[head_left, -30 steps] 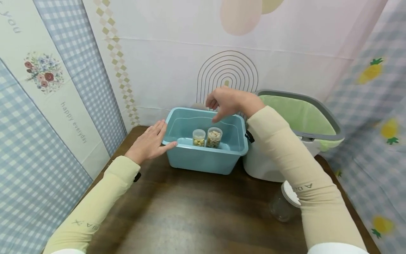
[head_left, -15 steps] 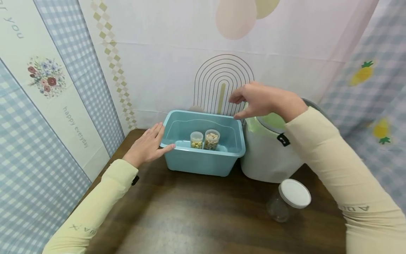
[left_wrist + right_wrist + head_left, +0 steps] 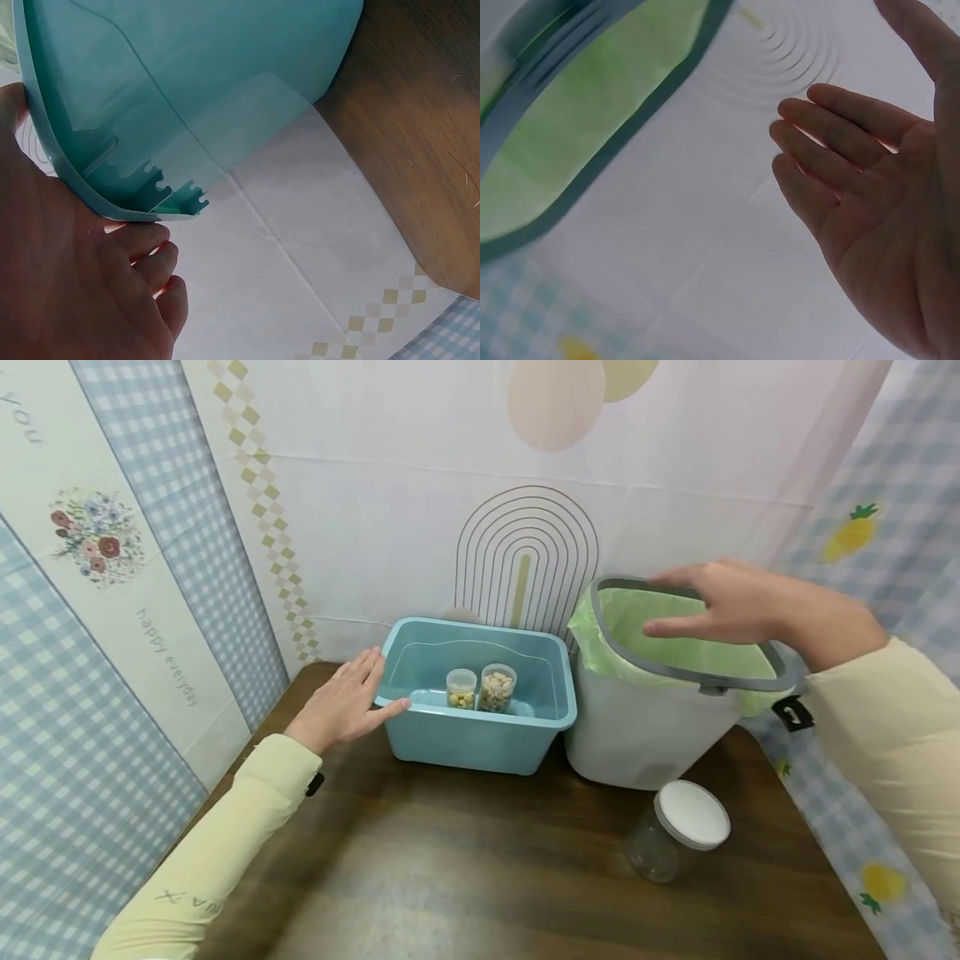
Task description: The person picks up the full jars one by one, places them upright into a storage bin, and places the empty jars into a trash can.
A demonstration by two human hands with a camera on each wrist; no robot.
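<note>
Dark brown wood grain covers the table (image 3: 465,877), seen from above by a head-worn camera. At the centre of the frame a pale blue plastic tub (image 3: 480,739) stands against the patterned wall cloth. Inside it, two small clear jars (image 3: 480,689) of beans stand upright side by side, touching or nearly so.

The left hand (image 3: 341,702) comes in from the lower left in a cream sleeve. Its palm lies flat against the tub's left wall, fingers straight and together, thumb stretched along the rim at the near left corner. The grip is open and only presses the tub; it holds nothing. In the left wrist view, the fingers (image 3: 154,262) sit just under the tub's rim.

Just right of the tub, touching or almost touching it, stands a white bin (image 3: 645,739) with a grey rim and a light green liner bag. The right hand (image 3: 720,602) hovers over the bin's mouth in the upper right of the frame, palm down, the forearm reaching in from the right edge. In the right wrist view its fingers (image 3: 840,142) are loosely spread and slightly bent, so this grip is also open and empty.

Near the lower right, in front of the bin, a clear jar with a white lid (image 3: 678,831) stands on the table, apart from both hands.
</note>
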